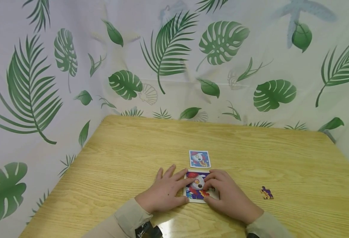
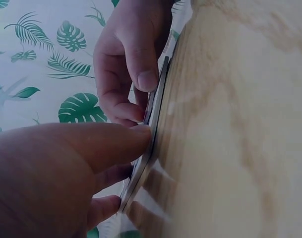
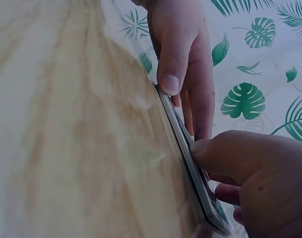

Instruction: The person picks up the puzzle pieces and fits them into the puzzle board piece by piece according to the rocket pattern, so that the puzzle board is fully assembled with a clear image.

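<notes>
A small jigsaw puzzle (image 1: 196,195) with a cartoon picture lies in a shallow white-edged tray on the table. Straight, spread fingers of my left hand (image 1: 170,191) rest on its left side, one fingertip reaching onto the picture and the thumb at the near left corner. At the right side my right hand (image 1: 229,195) has bent fingers and thumb around an orange and purple puzzle piece (image 1: 205,193) low in the picture. Bare tray shows under that hand. In the left wrist view the tray's edge (image 2: 158,104) is seen side-on between both hands.
A picture card (image 1: 199,159) with a similar design lies just beyond the tray. One loose purple and orange jigsaw piece (image 1: 266,192) lies to the right of my right hand. The wooden table (image 1: 127,148) meets a leaf-patterned cloth (image 1: 174,66) behind and at the left.
</notes>
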`<state>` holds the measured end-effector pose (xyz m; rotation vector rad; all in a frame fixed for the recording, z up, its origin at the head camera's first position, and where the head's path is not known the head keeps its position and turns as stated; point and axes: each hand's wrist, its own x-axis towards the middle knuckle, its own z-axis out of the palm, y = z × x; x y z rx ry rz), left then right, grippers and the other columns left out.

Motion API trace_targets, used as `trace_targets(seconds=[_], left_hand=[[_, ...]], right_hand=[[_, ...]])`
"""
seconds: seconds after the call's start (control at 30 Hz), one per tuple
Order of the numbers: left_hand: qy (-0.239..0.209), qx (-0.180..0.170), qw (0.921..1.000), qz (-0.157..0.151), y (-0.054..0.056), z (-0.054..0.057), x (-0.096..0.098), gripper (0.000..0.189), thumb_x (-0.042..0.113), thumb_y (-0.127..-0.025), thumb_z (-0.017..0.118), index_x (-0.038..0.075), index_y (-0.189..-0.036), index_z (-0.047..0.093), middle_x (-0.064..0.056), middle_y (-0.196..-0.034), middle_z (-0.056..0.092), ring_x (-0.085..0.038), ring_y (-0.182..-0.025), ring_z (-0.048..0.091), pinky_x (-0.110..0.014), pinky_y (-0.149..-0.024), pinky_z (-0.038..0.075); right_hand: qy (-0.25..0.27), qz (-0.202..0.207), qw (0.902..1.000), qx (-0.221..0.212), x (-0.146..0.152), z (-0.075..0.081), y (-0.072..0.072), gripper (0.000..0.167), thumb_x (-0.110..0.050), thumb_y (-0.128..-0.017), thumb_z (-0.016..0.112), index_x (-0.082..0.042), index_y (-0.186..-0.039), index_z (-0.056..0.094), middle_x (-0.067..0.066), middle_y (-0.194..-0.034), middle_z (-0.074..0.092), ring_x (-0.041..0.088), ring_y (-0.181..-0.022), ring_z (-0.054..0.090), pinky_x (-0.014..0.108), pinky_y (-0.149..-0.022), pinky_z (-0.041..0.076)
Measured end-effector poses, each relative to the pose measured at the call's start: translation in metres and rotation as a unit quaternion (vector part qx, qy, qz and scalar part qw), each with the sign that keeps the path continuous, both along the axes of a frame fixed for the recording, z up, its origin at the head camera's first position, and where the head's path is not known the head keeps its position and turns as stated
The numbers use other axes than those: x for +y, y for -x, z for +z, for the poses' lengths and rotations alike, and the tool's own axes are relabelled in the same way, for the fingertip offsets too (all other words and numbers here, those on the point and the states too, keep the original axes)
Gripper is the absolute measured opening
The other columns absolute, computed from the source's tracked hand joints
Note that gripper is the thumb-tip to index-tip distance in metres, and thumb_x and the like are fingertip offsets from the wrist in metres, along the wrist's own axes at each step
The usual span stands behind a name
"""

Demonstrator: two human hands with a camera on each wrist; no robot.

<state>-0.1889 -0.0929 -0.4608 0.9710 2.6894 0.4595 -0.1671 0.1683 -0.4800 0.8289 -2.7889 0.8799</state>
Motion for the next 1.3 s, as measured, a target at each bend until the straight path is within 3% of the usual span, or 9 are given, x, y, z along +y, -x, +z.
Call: trace_targets(seconds=[0.27,0.53,0.73,1.03,1.3], left_hand=[[0.005,0.006,0.9999,-0.013,-0.001,0.002,0.001,0.065,0.054,-0.098,0.058,0.040,-0.157,0.037,-0.001,-0.167,0.021,-0.037,-0.153,0.012,-0.070,-0.114,0.012],[-0.006,-0.016,0.9949,-0.100,-0.002,0.005,-0.001,0.061,0.050,-0.098,0.061,0.046,-0.155,0.038,0.004,-0.169,0.012,-0.032,-0.154,0.008,-0.068,-0.115,0.015],[-0.002,-0.021,0.9893,-0.144,0.002,0.007,-0.008,0.056,0.050,-0.099,0.059,0.044,-0.152,0.044,0.002,-0.169,0.012,-0.034,-0.154,0.006,-0.066,-0.116,0.013],[0.008,-0.012,0.9863,-0.164,0.004,0.010,-0.011,0.052,0.049,-0.101,0.056,0.039,-0.152,0.047,-0.001,-0.169,0.014,-0.035,-0.153,0.010,-0.065,-0.116,0.015],[0.011,-0.007,0.9874,-0.158,0.002,0.010,-0.010,0.050,0.048,-0.102,0.055,0.038,-0.151,0.048,-0.002,-0.168,0.016,-0.036,-0.153,0.012,-0.066,-0.115,0.017]], right_hand=[[-0.003,-0.002,1.0000,0.002,0.000,0.001,-0.001,0.020,-0.028,-0.083,0.084,-0.032,-0.095,0.069,-0.008,-0.124,0.060,0.025,-0.134,0.043,0.055,-0.110,0.035],[-0.003,0.001,1.0000,0.004,0.003,-0.001,-0.002,0.022,-0.030,-0.083,0.085,-0.031,-0.098,0.069,-0.008,-0.125,0.061,0.027,-0.137,0.041,0.056,-0.111,0.033],[-0.003,0.001,1.0000,-0.001,0.008,-0.002,-0.003,0.026,-0.028,-0.082,0.085,-0.032,-0.102,0.069,-0.010,-0.127,0.059,0.024,-0.134,0.043,0.055,-0.109,0.036],[0.000,0.009,1.0000,-0.001,0.009,-0.002,-0.003,0.023,-0.029,-0.084,0.085,-0.034,-0.101,0.071,-0.010,-0.127,0.057,0.022,-0.132,0.043,0.056,-0.108,0.037],[0.008,0.022,0.9997,-0.001,0.009,-0.001,-0.004,0.020,-0.027,-0.085,0.083,-0.036,-0.100,0.075,-0.008,-0.126,0.056,0.024,-0.131,0.044,0.058,-0.106,0.038]])
